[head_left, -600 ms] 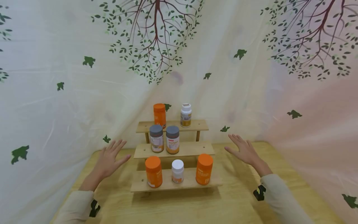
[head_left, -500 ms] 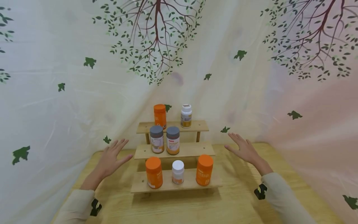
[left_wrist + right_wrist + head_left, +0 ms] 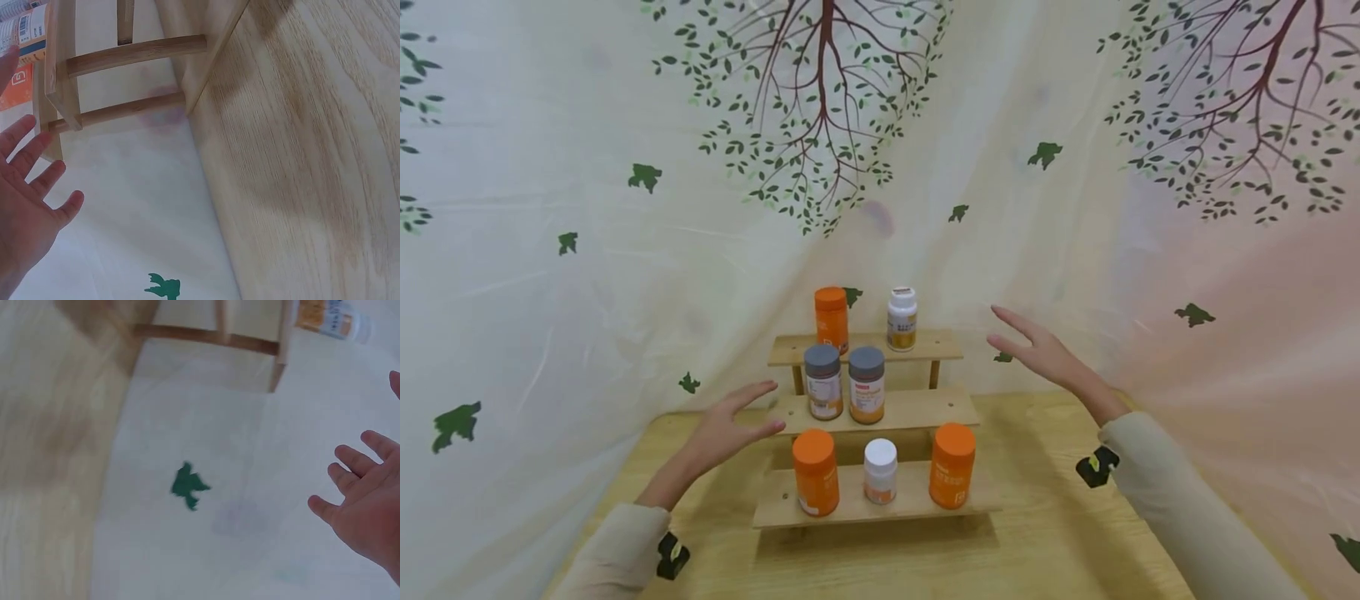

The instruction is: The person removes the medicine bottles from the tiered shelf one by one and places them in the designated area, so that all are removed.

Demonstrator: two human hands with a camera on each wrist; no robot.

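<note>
Two open hands flank stepped wooden rack [image 3: 880, 408].

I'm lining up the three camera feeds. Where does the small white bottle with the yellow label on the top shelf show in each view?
Head: the white bottle stands right of centre on the top step of the wooden rack.
Left wrist: not in it.
Right wrist: top right, its label cut by the edge.
Shared landmark: the rack's wooden legs and rungs, in all three views.

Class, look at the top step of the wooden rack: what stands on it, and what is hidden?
On the top step stand an orange bottle and a white bottle. Grey-lidded bottles in front cover the orange one's base.
</note>
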